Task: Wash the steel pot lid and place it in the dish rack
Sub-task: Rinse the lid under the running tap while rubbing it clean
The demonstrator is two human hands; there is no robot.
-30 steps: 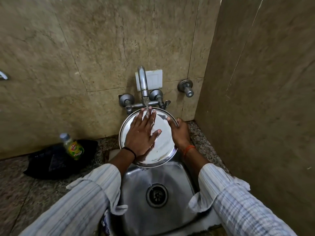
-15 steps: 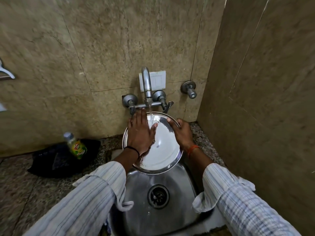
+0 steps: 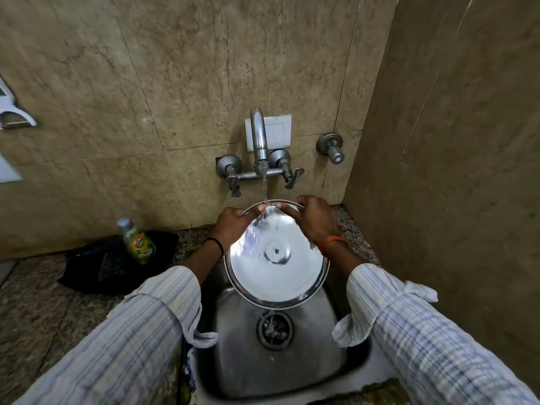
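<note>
The round steel pot lid (image 3: 276, 270) is tilted above the steel sink (image 3: 315, 346), its shiny face towards me, a small hole at its centre. Water runs from the tap (image 3: 259, 138) onto the lid's far rim and spreads down its surface. My left hand (image 3: 233, 226) grips the upper left rim. My right hand (image 3: 314, 219) grips the upper right rim. The fingertips of both hands nearly meet at the top, under the stream. No dish rack is in view.
A green dish-soap bottle (image 3: 138, 241) stands on a black cloth (image 3: 96, 273) on the granite counter to the left. The drain (image 3: 274, 330) sits below the lid. A tiled wall is close behind and another close on the right. A wall valve (image 3: 331, 147) projects right of the tap.
My left hand has left the lid's face, where it was rubbing, and taken hold of the upper left rim. The lid has tipped so its face is bare under the running water.
</note>
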